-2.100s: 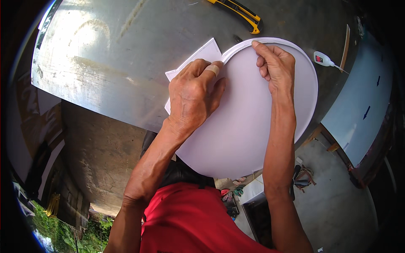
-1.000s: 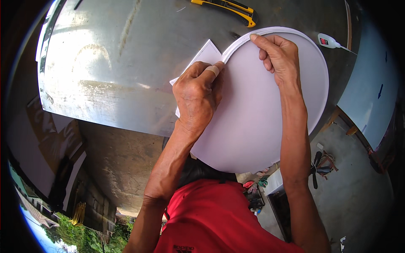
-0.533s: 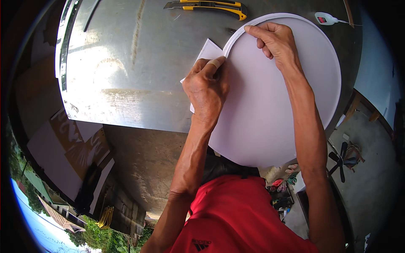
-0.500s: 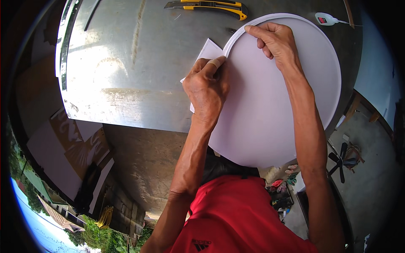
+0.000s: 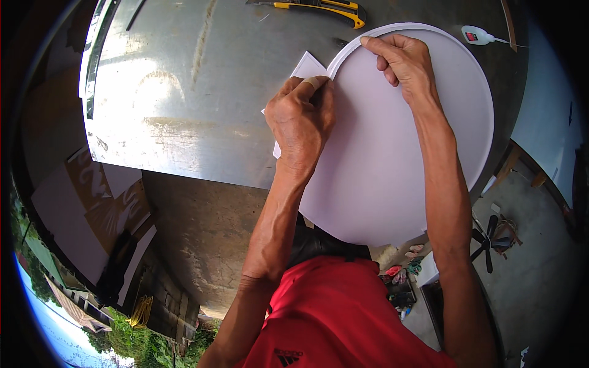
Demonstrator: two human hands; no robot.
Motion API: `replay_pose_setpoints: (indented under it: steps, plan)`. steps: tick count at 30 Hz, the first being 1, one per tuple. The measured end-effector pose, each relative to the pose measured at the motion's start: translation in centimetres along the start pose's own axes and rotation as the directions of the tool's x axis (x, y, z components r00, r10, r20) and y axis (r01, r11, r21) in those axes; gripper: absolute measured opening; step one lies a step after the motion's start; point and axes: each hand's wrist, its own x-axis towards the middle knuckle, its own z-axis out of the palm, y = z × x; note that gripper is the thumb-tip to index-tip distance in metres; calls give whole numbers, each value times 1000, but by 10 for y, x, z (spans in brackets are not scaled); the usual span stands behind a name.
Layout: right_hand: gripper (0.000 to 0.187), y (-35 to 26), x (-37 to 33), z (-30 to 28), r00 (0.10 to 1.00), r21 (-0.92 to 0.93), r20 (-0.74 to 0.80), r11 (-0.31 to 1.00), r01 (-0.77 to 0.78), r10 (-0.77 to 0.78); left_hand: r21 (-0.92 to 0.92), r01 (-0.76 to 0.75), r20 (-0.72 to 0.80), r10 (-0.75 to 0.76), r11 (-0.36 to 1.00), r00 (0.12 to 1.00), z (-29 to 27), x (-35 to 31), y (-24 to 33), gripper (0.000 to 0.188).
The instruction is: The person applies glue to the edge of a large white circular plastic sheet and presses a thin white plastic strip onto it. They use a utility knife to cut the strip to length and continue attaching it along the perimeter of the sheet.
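Note:
A large round white panel (image 5: pixel 380 159) lies at the table's near edge and overhangs it toward me. A thin raised white strip (image 5: pixel 346 56) runs along its far and right rim. My left hand (image 5: pixel 300 119), a tan bandage on one finger, is closed, pinching the strip at the panel's left edge. Farther along the rim, my right hand (image 5: pixel 405 64) pinches the same strip between thumb and forefinger, its other fingers curled. Partly under my left hand lies a flat white offcut (image 5: pixel 308 65); the hand hides most of it.
A yellow and black utility knife (image 5: pixel 325 7) lies beyond the panel on the metal table (image 5: pixel 178 122). A small white glue bottle (image 5: pixel 477 35) with a thin nozzle is at the far right. Below on the right, a black fan blade (image 5: pixel 486 242) rests on the floor.
The whole view has shifted slightly. Both hands keep their pinch on the strip, at nearly the same places along the rim.

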Motion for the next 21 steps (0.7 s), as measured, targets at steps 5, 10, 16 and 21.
replay_pose_setpoints:
  steps: [5,10,16,21]
  plan:
    - [32,-4,-2,0,1000,2,2,1000,-1,1,3,25,14,-25,1000,1000,0,2,-2,16]
    - [31,-3,-1,0,1000,20,5,1000,-9,9,-23,10,-28,-11,1000,1000,4,2,-3,14]
    - [31,-2,-1,0,1000,22,4,1000,-2,2,-48,44,-30,-45,998,999,4,3,-2,15]
    - [31,-1,0,0,1000,25,11,1000,-7,7,-32,66,-32,-67,997,997,5,3,0,15]
